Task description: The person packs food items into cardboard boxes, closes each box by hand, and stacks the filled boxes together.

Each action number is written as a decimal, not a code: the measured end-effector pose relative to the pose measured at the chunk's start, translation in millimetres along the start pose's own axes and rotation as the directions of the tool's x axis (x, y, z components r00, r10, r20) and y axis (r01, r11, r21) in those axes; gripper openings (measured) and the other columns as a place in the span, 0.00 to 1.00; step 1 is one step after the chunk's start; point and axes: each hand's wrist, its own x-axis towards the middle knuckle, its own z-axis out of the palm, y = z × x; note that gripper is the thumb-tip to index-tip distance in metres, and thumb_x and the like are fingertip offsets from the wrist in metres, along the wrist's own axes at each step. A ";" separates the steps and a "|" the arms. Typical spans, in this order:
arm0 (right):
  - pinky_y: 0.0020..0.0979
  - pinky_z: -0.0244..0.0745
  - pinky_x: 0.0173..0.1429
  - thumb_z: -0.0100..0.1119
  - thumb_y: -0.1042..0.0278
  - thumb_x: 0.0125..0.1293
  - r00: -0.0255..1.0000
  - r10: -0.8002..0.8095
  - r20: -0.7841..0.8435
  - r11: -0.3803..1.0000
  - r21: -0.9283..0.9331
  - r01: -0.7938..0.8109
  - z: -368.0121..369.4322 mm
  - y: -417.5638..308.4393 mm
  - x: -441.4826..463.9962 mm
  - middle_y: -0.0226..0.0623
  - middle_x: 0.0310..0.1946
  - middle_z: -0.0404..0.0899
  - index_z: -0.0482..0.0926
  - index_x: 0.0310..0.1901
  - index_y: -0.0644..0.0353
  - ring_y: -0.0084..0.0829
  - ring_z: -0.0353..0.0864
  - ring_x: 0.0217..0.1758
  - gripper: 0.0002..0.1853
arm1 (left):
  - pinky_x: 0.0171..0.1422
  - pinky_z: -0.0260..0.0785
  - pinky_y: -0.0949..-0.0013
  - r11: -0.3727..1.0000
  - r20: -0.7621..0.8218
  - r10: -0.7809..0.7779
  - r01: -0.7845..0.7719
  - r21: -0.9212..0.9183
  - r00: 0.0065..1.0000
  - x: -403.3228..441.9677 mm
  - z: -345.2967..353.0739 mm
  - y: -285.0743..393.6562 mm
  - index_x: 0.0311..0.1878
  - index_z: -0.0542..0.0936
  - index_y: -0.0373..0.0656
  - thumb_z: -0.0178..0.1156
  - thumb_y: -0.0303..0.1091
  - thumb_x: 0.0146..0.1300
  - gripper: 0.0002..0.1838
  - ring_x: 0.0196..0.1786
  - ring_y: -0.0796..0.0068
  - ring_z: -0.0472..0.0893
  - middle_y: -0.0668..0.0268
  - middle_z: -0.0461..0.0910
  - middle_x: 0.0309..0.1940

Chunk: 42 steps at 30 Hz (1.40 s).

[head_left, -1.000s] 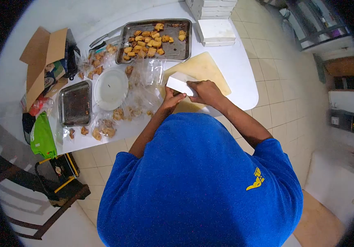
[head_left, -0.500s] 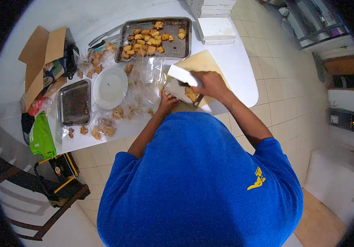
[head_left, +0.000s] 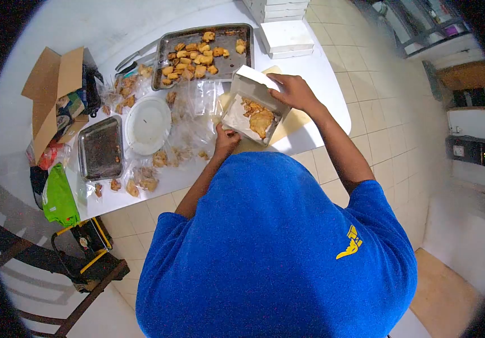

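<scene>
A small white cardboard box [head_left: 237, 116] stands open in front of me, over a yellowish cutting board [head_left: 294, 125]. Inside it lie a round golden-brown fried piece [head_left: 261, 122] and some smaller crumbly bits [head_left: 250, 106], on pale paper. My left hand [head_left: 227, 139] is closed on the box's near left corner, its fingers partly curled. At the far right side, my right hand [head_left: 294, 93] grips the upper edge by the raised lid, thumb and fingers pinched on the cardboard. Clear plastic bags [head_left: 189, 121] lie just left of the box.
Behind is a large baking tray [head_left: 237, 65] with several browned pieces. To the left are a white round plate [head_left: 141, 127], a smaller dark tray [head_left: 102, 163] and an open brown carton [head_left: 42, 84]. Stacked white boxes [head_left: 287, 36] stand at the back right.
The box has opened wider, so the food and paper inside now show. My right hand has moved up and to the right with the box's edge. My left hand stays at the corner.
</scene>
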 end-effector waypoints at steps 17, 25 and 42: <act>0.40 0.60 0.68 0.59 0.62 0.61 0.968 -0.216 -0.126 0.973 -0.115 0.202 14.1 19.0 -2.8 0.41 0.60 0.70 0.75 0.57 0.53 0.44 0.65 0.64 0.22 | 0.44 0.72 0.56 0.766 0.058 0.098 -0.113 0.633 0.993 -53.7 -47.9 88.6 0.50 0.76 0.45 0.61 0.47 0.56 0.22 0.42 0.55 0.81 0.53 0.81 0.36; 0.41 0.59 0.69 0.58 0.65 0.61 0.988 -0.094 -0.121 0.993 -0.089 0.083 16.6 14.0 -12.9 0.42 0.61 0.69 0.71 0.61 0.49 0.44 0.65 0.65 0.25 | 0.52 0.68 0.58 0.771 -0.581 0.601 -0.208 0.602 0.549 40.7 -147.4 131.6 0.51 0.75 0.40 0.60 0.29 0.52 0.21 0.48 0.55 0.74 0.54 0.75 0.42; 0.44 0.61 0.68 0.68 0.78 0.43 0.962 -0.111 -0.252 0.962 -0.269 0.040 -7.3 -7.9 -22.1 0.39 0.61 0.66 0.72 0.57 0.49 0.47 0.63 0.64 0.34 | 0.53 0.71 0.58 0.678 -0.228 0.559 -0.282 0.678 0.797 135.7 -230.9 61.9 0.47 0.79 0.43 0.55 0.33 0.58 0.13 0.49 0.53 0.78 0.55 0.80 0.42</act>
